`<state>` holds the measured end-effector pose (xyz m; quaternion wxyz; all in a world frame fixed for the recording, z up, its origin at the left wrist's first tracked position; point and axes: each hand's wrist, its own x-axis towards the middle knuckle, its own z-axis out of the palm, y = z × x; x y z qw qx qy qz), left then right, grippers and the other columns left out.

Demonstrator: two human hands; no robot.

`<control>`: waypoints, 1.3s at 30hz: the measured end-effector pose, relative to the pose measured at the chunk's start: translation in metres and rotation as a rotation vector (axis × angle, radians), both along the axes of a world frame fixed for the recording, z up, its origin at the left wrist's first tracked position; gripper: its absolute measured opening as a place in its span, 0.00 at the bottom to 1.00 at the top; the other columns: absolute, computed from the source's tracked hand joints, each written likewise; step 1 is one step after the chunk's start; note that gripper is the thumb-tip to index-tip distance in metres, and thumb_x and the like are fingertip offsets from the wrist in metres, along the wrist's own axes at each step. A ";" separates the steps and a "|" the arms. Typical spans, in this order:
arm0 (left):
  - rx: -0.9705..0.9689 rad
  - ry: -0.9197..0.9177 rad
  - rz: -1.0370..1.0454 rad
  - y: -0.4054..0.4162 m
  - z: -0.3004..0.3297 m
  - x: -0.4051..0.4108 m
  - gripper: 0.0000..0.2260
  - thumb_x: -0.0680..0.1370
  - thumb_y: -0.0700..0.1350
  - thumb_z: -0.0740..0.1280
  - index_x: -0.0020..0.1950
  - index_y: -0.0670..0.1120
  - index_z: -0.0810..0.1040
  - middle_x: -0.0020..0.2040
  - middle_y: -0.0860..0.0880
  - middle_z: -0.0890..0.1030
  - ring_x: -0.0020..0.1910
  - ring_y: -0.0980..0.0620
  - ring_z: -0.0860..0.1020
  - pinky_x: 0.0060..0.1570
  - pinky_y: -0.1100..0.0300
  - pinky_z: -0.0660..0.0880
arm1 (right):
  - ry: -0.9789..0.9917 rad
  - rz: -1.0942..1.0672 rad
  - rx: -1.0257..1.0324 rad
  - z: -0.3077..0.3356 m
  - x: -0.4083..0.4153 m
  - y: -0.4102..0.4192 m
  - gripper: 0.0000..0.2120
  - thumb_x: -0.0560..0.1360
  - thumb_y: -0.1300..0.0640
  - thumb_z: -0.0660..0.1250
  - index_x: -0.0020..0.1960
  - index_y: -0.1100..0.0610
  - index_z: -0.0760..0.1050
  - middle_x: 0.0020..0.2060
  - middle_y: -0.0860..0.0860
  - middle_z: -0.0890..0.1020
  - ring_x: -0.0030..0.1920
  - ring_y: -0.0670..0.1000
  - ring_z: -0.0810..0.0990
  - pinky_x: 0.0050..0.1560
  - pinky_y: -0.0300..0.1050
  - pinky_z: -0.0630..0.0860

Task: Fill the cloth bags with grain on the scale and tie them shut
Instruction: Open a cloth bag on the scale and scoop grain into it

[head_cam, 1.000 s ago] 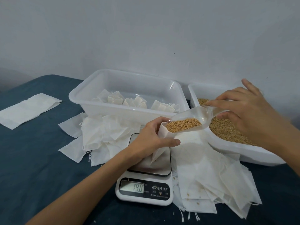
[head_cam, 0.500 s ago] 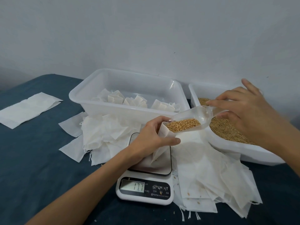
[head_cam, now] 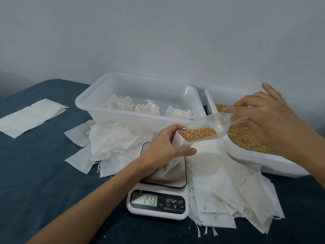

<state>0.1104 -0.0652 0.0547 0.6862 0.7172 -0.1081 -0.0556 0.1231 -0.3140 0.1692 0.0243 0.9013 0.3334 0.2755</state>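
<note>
A: What is in front of the person?

B: A desk (head_cam: 35, 173) under a dark blue cloth, against a pale wall. A white digital scale (head_cam: 158, 201) sits near the middle; its display (head_cam: 144, 199) reads 21.3.

A: Where is the bag being filled?

B: A white cloth bag (head_cam: 175, 155) stands on the scale's platform. The left hand (head_cam: 163, 147) has its grip wrapped round the bag's upper part, thumb in front, holding the mouth open. The hand hides much of the bag and part of the platform.

A: And the right hand?

B: The right hand (head_cam: 269, 124) has its grip pinched on the handle of a clear plastic scoop (head_cam: 207, 129). The scoop tilts down to the left, its lip at the bag's mouth. Golden grain (head_cam: 198, 133) lies heaped in the front of the scoop.

A: Where does the grain come from?

B: A white tub (head_cam: 263, 161) on the right holds a bed of loose grain (head_cam: 246, 138). The right hand and scoop cover part of it.

A: What else is around?

B: Behind the scale is a second white tub (head_cam: 109, 110) with several tied bags (head_cam: 146, 110) inside. A rumpled heap of empty bags (head_cam: 109, 143) lies left of the scale, touching that tub's front. A flatter stack of empty bags (head_cam: 228, 194) spreads to the right of the scale, drawstrings trailing off the near edge. A folded white sheet (head_cam: 31, 117) lies well apart at the far left. A few stray kernels dot the stack and the cloth.
</note>
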 end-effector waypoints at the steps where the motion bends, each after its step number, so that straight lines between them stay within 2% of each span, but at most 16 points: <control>1: -0.002 -0.002 -0.002 0.000 0.000 0.000 0.23 0.72 0.35 0.80 0.63 0.47 0.78 0.59 0.44 0.85 0.53 0.48 0.83 0.65 0.40 0.77 | -0.002 -0.001 0.000 0.000 0.000 0.000 0.18 0.67 0.71 0.77 0.56 0.62 0.84 0.45 0.59 0.84 0.48 0.66 0.82 0.70 0.74 0.58; 5: 0.000 -0.014 -0.013 0.000 -0.001 0.001 0.22 0.72 0.36 0.80 0.62 0.49 0.78 0.59 0.45 0.85 0.52 0.51 0.83 0.63 0.45 0.78 | -0.003 0.002 -0.001 -0.001 0.000 0.000 0.18 0.67 0.71 0.77 0.56 0.62 0.84 0.45 0.59 0.84 0.48 0.66 0.82 0.70 0.74 0.58; 10: 0.001 -0.013 -0.015 0.000 0.000 0.000 0.23 0.73 0.36 0.80 0.65 0.46 0.77 0.60 0.45 0.85 0.54 0.49 0.83 0.65 0.43 0.78 | 0.001 -0.005 -0.010 -0.001 0.000 -0.001 0.18 0.67 0.70 0.77 0.56 0.61 0.84 0.45 0.58 0.84 0.48 0.65 0.82 0.70 0.74 0.58; 17: 0.010 -0.018 -0.016 0.001 0.001 -0.001 0.23 0.73 0.37 0.80 0.64 0.49 0.78 0.59 0.47 0.86 0.53 0.51 0.83 0.62 0.50 0.79 | 0.011 -0.014 -0.005 0.000 -0.001 0.001 0.17 0.68 0.70 0.76 0.57 0.61 0.84 0.46 0.57 0.84 0.49 0.65 0.81 0.71 0.74 0.57; 23: 0.013 -0.017 0.001 0.001 0.000 0.000 0.23 0.72 0.38 0.81 0.65 0.48 0.78 0.59 0.44 0.85 0.59 0.41 0.82 0.63 0.46 0.77 | 0.025 -0.024 0.000 0.001 -0.003 0.003 0.18 0.68 0.71 0.77 0.57 0.62 0.84 0.45 0.58 0.84 0.49 0.66 0.81 0.72 0.74 0.56; 28: 0.009 -0.015 -0.006 0.001 0.000 0.000 0.23 0.73 0.38 0.80 0.64 0.48 0.78 0.58 0.45 0.85 0.52 0.51 0.83 0.57 0.54 0.79 | 0.033 -0.038 -0.005 0.002 -0.003 0.002 0.17 0.69 0.70 0.77 0.57 0.61 0.84 0.46 0.58 0.84 0.50 0.65 0.81 0.72 0.73 0.56; 31: 0.008 -0.018 -0.003 0.001 0.000 0.000 0.23 0.73 0.38 0.80 0.64 0.48 0.78 0.59 0.45 0.85 0.53 0.50 0.83 0.59 0.52 0.78 | 0.025 -0.038 -0.011 0.002 -0.003 0.001 0.17 0.69 0.69 0.76 0.57 0.61 0.84 0.46 0.58 0.84 0.50 0.65 0.81 0.72 0.73 0.56; 34: 0.004 -0.020 -0.006 0.001 0.001 0.000 0.23 0.73 0.37 0.80 0.64 0.48 0.78 0.57 0.48 0.85 0.50 0.53 0.82 0.54 0.58 0.79 | 0.017 -0.041 -0.013 0.002 -0.003 0.000 0.17 0.69 0.69 0.76 0.58 0.61 0.84 0.46 0.57 0.84 0.50 0.65 0.81 0.73 0.73 0.56; 39: 0.000 -0.018 -0.003 0.001 0.001 0.001 0.23 0.73 0.37 0.80 0.65 0.48 0.78 0.59 0.46 0.85 0.53 0.49 0.84 0.58 0.53 0.80 | 0.008 -0.038 -0.012 0.002 -0.002 0.001 0.17 0.69 0.70 0.76 0.57 0.61 0.84 0.46 0.58 0.84 0.50 0.66 0.81 0.73 0.73 0.55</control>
